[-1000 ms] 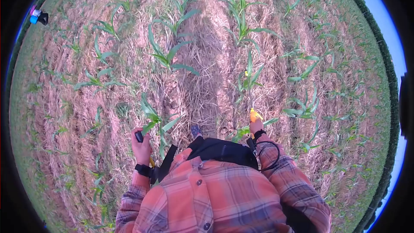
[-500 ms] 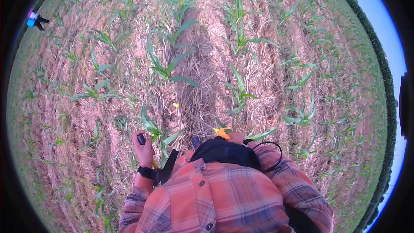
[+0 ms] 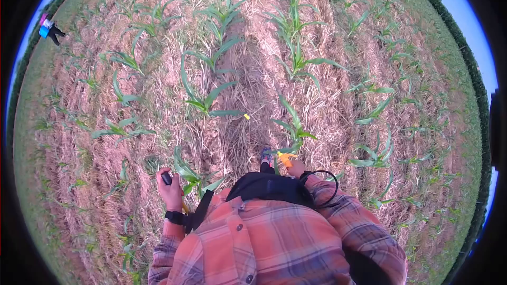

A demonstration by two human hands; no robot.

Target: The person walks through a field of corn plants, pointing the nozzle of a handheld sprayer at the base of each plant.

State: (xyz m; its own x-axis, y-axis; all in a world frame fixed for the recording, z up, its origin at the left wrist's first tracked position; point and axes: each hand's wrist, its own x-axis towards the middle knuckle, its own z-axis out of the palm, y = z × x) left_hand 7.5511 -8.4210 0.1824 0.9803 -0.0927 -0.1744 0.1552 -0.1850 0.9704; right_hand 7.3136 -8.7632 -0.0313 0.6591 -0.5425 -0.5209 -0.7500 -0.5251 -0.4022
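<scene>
My left hand [image 3: 171, 191] is closed round a black handle [image 3: 167, 178], with a leafy green plant just to its right. A black strap is on that wrist. Toward the middle, my right hand [image 3: 296, 168] is closed on an orange and yellow nozzle [image 3: 286, 159] that points forward and left. A thin wand seems to run from it to a small yellow tip [image 3: 247, 116] above the straw-covered soil, beside a plant's leaf [image 3: 228, 113]. A black cable [image 3: 336, 186] loops beside my right wrist.
Rows of young green plants [image 3: 297, 63] run ahead on both sides of a straw-strewn furrow [image 3: 248, 82]. My shoe [image 3: 266, 154] shows below the black bag [image 3: 272, 187] at my front. Another person [image 3: 51, 30] with a blue item is far left.
The yellow tip has moved right and slightly up. My right hand and the nozzle have shifted right. My left hand is a little lower and further left, and a shoe has come forward.
</scene>
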